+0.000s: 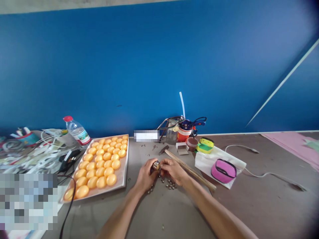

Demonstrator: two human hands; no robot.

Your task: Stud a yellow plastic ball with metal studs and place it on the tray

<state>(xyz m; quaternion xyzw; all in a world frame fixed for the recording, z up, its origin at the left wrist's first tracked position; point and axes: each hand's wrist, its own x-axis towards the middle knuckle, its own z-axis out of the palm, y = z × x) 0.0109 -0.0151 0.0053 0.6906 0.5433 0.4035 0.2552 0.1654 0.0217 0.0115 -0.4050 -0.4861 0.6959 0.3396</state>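
My left hand (146, 174) is closed around a small round metal part (156, 165), shiny on top with a dark side. Its exact kind is too small to tell. Beside it, the fingers of my right hand (171, 168) are pinched together at the part's right edge. Whatever they hold, if anything, is hidden. Small shiny metal pieces (171, 184) lie loose on the table below my right hand, with several more under my left hand. A hammer (189, 168) with a wooden handle lies just beyond my right hand and forearm.
Left stands a tray (126, 166) of orange balls (101, 182), near a bottle (79, 133) and tangled white strips (20, 159). Behind are a glass jar (171, 134), an orange tub (183, 135) and a small white box (182, 149). A pink pouch (224, 171) and cable (269, 173) lie right.
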